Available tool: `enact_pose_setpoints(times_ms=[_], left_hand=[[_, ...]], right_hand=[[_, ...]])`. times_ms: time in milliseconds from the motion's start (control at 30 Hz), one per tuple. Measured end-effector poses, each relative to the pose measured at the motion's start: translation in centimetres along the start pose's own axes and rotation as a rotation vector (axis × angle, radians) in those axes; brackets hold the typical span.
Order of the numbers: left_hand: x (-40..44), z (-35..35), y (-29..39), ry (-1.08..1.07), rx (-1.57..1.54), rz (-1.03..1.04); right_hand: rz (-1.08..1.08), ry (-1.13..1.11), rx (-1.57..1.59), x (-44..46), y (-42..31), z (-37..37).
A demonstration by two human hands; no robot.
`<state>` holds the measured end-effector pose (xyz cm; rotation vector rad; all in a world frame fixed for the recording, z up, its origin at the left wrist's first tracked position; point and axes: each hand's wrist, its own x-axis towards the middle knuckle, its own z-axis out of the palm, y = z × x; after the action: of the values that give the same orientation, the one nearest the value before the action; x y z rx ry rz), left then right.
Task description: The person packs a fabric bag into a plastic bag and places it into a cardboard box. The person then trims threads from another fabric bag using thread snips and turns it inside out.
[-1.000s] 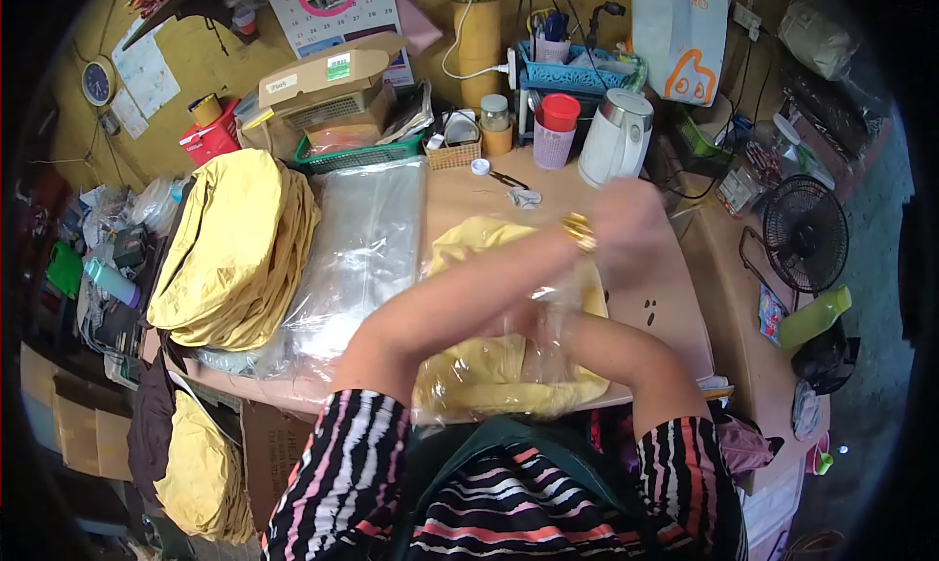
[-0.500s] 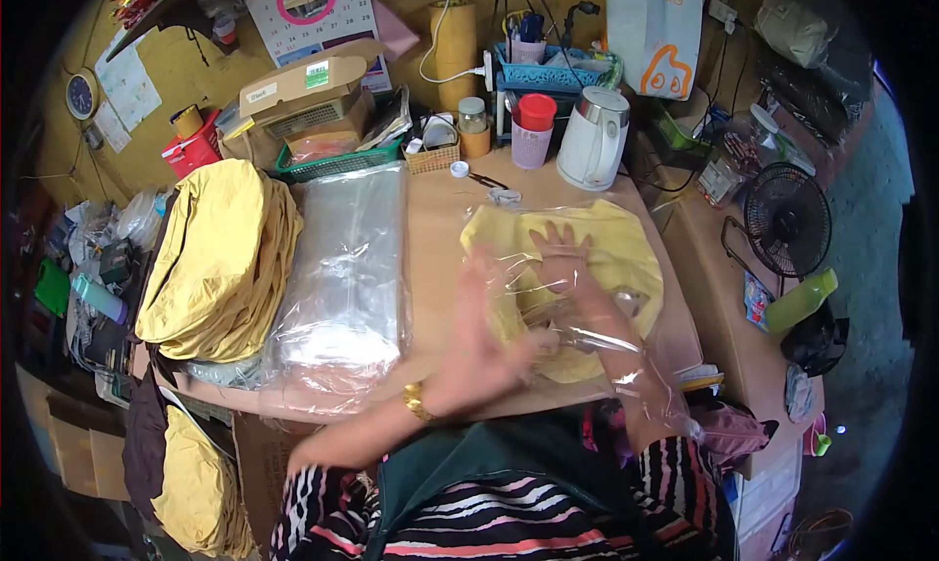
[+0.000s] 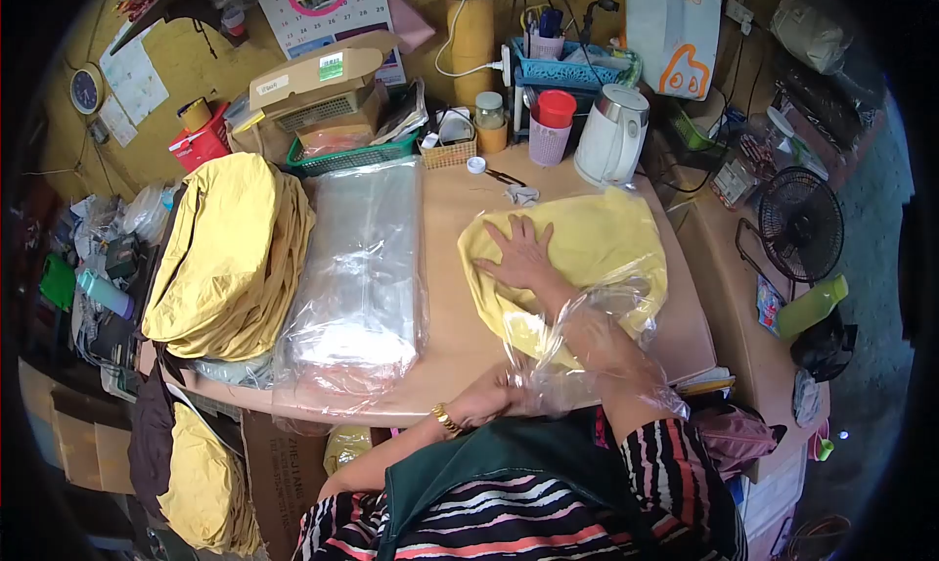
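Right hand open, palm down, fingers spread on the yellow cloth, pressing it to the bench. Film of the clear bag wraps the right forearm, so I read that hand as inside the bag. Left hand is closed on the bag's near edge by the body; exact finger hold I can't tell under the glare.

Status from my end: done, cloth is in the bag by the look of it, spread out, far side fairly flat. Not done: near end of the bag loose and bunched, mouth unclosed with the arm through it, some film creased.

Around it: film stack lies left of the cloth, yellow pile beyond that, no film seen over its top. Snips and kettle at the back, neither touched.
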<state>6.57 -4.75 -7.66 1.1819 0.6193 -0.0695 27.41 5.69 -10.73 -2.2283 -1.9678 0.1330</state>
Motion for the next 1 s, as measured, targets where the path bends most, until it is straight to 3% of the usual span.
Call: enact_pose_setpoints(times_ms=[33,133,167,200,300,433,500,533,600,667,733,867,933,1000], left_hand=[[-0.4,0.0,-0.6,-0.045,0.09,-0.027],[-0.4,-2.6,-1.9,-0.014,-0.838,0.088],[0.1,-2.8,-2.4,-0.011,-0.84,0.084],[0.2,-2.2,-1.8,0.093,-0.65,0.093],[0.2,-1.6,-1.3,0.036,-0.068,-0.173],[-2.2,-3.2,-0.9,0.167,-0.881,0.114],[-1.1,-3.8,-2.7,0.321,-0.792,0.19],[-1.6,-3.1,-2.4,0.318,-0.791,0.182],[-2.4,-1.7,-1.2,0.508,-0.442,0.09],[-1.9,-2.2,-4.0,0.517,-0.381,0.084],[-0.9,-2.4,-6.8,0.509,-0.407,0.12],[-1.7,-2.0,-6.0,0.403,-0.393,0.173],[-2.4,-1.6,-1.1,0.551,-0.685,0.242],[-1.5,-3.7,1.0,0.546,-0.755,0.244]], right_hand=[[0.008,0.051,-0.014,-0.4,-0.2,0.2],[-0.062,0.06,-0.028,-2.7,-1.2,1.0],[-0.063,0.055,-0.024,-2.7,-1.5,1.1],[-0.061,0.041,-0.005,-2.9,-2.3,0.8],[-0.047,0.053,-0.003,-3.6,-2.8,0.9],[-0.216,0.099,-0.051,-7.6,-2.6,1.1],[-0.543,-0.105,0.252,-9.0,-2.7,1.3],[-0.535,-0.106,0.255,-9.0,-1.9,2.4],[-0.734,0.051,0.18,-7.7,1.2,4.1],[-0.256,0.234,-0.016,-6.8,4.4,1.5],[0.056,0.32,-0.192,-5.3,6.6,-1.0],[0.099,0.242,-0.051,-3.4,8.3,0.3],[0.107,0.2,-0.055,-3.9,7.2,-0.8],[0.071,0.163,-0.07,-3.7,7.1,-0.7]])
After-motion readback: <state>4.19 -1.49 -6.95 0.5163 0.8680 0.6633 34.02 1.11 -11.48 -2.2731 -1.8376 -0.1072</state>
